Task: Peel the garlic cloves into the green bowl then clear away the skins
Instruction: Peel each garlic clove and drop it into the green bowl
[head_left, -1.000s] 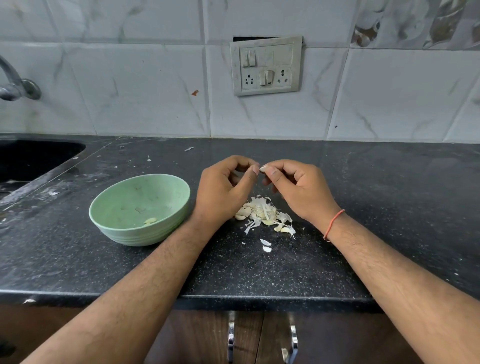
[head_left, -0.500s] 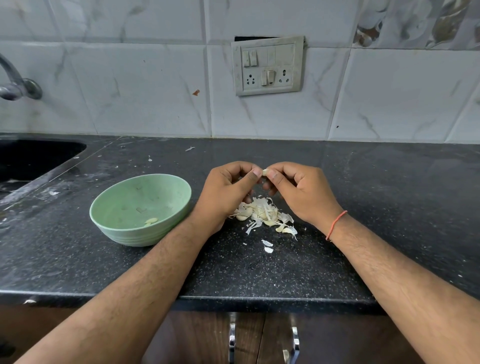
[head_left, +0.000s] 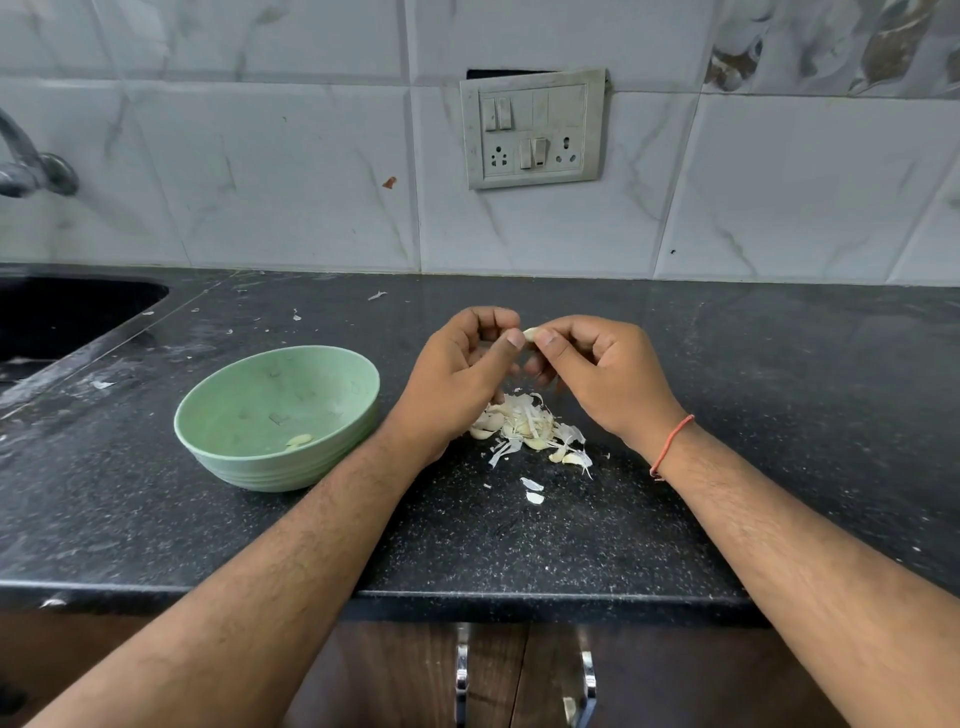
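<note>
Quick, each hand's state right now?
Left hand: pinches the garlic clove.
Right hand: pinches the same clove.

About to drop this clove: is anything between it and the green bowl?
Only the left hand, which pinches the clove with the right hand and sits on the green bowl side.

A black speckled counter (head_left: 779, 415) carries a green bowl (head_left: 234, 415) towards its left side. Just right of the bowl lies a heap of garlic cloves and skins (head_left: 524, 423), with two loose bits of skin (head_left: 532, 491) nearer the front edge.
</note>
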